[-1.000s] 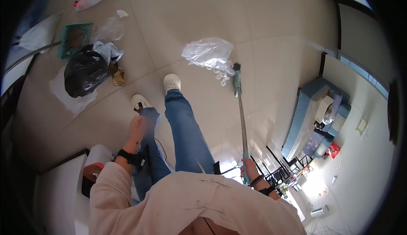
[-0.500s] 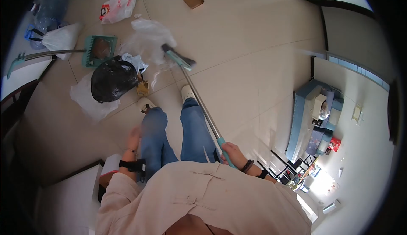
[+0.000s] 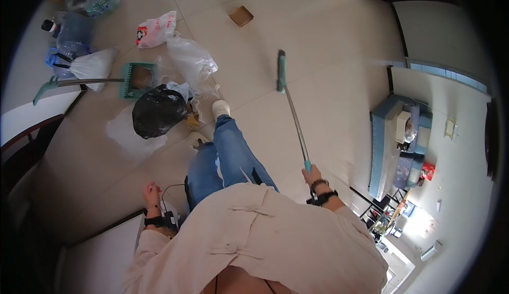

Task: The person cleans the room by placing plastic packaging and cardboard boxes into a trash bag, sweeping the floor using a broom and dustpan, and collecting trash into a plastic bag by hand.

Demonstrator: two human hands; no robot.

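Observation:
My right hand grips the handle of a broom. Its green head with dark bristles stands out on the floor, up and to the left of the hand. My left hand hangs at my left side, fingers loosely curled in and nothing visible in them. Ahead to the left lie a stuffed black plastic bag and a crumpled clear plastic bag. Behind the black bag sits a green dustpan with something brown in it and a long handle reaching left.
A small open cardboard box lies ahead. At left are a white tied bag, large water bottles, and a red-printed plastic bag. A white cabinet stands close by my left side. A blue sofa is at right.
My right hand has swung the broom to the right, away from the clear bag. One foot has stepped forward. My left hand has moved slightly left and back.

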